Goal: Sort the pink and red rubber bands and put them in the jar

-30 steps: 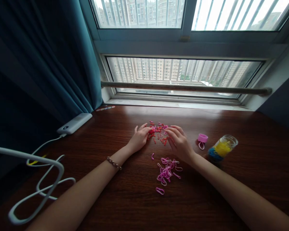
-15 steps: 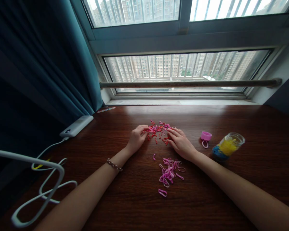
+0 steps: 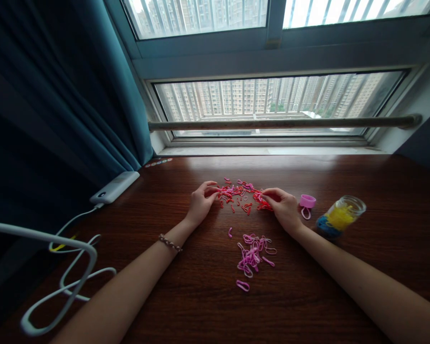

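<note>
A loose pile of small pink and red rubber bands [image 3: 232,191] lies on the dark wooden tabletop [image 3: 186,296] between my hands. At the pile's left edge, my left hand [image 3: 200,203] has thumb and fingers drawn together on a rubber band; the tips partly hide it. My right hand [image 3: 284,210] pinches at a red clump [image 3: 263,201] on the right side, thumb and forefinger pressed together over it. Closer to me lies a separate heap of pink rubber bands [image 3: 252,253], with one band [image 3: 242,285] apart below it.
Right of my right hand, a pink ring-shaped cap [image 3: 307,201] with a loop stands near a tilted glass jar [image 3: 340,217] of yellow and blue bands. A white power bank [image 3: 115,187] with a cable [image 3: 71,246] lies left by the curtain [image 3: 68,86]. A rail [image 3: 283,124] crosses the window.
My right hand has moved right and its spread fingers have closed into a pinch. A red clump now shows at its fingertips, right of the main pile. My left hand has barely shifted.
</note>
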Demonstrator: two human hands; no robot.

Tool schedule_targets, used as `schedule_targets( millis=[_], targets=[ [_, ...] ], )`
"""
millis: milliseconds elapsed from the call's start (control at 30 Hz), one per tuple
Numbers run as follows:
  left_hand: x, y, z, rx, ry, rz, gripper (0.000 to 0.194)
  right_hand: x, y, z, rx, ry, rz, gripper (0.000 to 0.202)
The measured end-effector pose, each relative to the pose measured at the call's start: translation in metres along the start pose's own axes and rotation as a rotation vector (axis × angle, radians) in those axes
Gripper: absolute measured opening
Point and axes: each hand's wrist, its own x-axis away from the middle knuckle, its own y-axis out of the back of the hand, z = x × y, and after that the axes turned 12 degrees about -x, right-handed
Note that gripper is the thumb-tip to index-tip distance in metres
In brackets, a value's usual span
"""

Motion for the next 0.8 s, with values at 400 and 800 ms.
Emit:
schedule_targets(
  millis=[400, 800],
  targets=[
    [0.0016, 0.0007, -0.0011, 0.053, 0.008, 0.010, 0.028, 0.0004, -0.0007, -0.0023, 0.011, -0.017, -0.021, 0.020],
    [0.0011, 0.0024, -0.0018, -0.056, -0.038, -0.019, 0.029, 0.0006, -0.0014, -0.0006, 0.022, -0.009, 0.013, 0.019]
  ],
)
